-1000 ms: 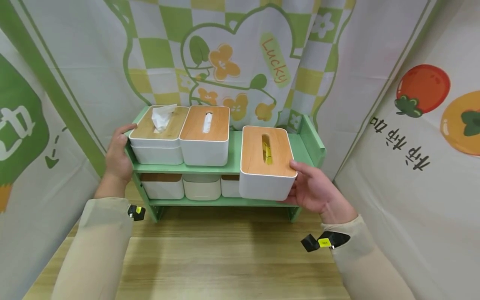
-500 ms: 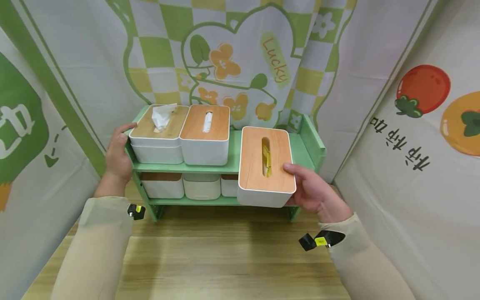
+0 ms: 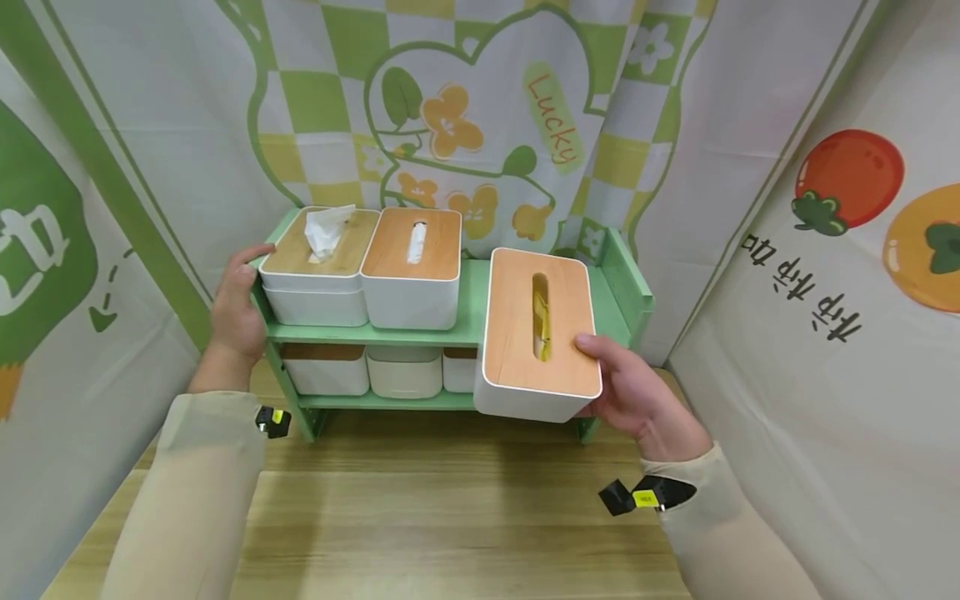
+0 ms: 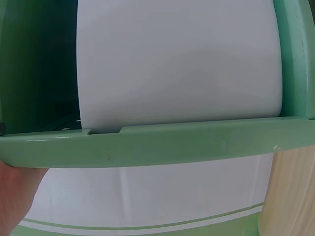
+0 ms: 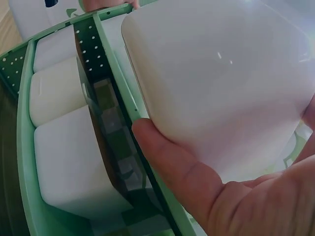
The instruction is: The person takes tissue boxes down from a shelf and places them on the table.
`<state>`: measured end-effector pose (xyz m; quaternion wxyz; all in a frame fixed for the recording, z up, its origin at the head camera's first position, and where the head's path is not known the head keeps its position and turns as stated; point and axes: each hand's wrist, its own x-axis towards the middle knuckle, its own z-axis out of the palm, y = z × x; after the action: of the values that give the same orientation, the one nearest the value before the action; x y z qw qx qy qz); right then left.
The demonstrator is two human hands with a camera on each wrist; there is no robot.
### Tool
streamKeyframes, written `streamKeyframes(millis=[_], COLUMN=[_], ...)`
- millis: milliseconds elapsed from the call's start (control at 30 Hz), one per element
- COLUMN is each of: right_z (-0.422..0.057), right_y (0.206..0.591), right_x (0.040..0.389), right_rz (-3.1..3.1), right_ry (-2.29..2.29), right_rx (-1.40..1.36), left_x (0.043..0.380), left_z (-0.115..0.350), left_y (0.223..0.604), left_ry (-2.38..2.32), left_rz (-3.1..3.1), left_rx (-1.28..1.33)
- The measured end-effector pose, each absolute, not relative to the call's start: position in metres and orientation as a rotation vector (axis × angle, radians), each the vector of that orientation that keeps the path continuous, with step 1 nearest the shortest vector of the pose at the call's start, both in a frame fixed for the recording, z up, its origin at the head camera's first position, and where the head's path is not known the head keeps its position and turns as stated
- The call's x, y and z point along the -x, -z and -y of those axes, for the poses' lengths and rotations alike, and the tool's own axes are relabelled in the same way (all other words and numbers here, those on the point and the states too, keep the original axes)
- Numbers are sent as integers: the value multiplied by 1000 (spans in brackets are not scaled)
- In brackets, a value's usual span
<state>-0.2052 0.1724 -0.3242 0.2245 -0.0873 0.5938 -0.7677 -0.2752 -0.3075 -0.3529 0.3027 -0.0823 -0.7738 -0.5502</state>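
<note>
My right hand grips a white tissue box at its right side, thumb on the wood-grain lid, other fingers low and partly hidden. The box is off the shelf, in front of its upper tier and tilted with its lid towards me. Something yellow shows in the lid's slot. In the right wrist view, the tissue box fills the upper right, against the fingers. My left hand holds the left end of the green shelf; the left wrist view shows that end panel with the hand at lower left.
On the upper tier, a tissue box with a tissue sticking out stands beside another wood-lidded box. The lower tier holds several bins, including a cream one. A patterned curtain hangs behind; wood-look flooring lies in front.
The tissue box in my right hand has tipped so that more of its lid faces me, and lately it has shifted slightly right. My left hand stays at the shelf end.
</note>
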Motion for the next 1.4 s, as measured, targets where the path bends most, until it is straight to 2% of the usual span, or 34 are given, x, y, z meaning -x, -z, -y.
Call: streamKeyframes(millis=[800, 1400], right_z=[-171, -166], right_y=[348, 364], right_x=[172, 161], right_rz=[-1544, -1559], right_ry=[2067, 2013], right_rx=[354, 203], left_x=[276, 274], left_z=[308, 307], left_y=[353, 353], left_ry=[1451, 1464], left_rz=[2024, 2041], left_rx=[240, 232])
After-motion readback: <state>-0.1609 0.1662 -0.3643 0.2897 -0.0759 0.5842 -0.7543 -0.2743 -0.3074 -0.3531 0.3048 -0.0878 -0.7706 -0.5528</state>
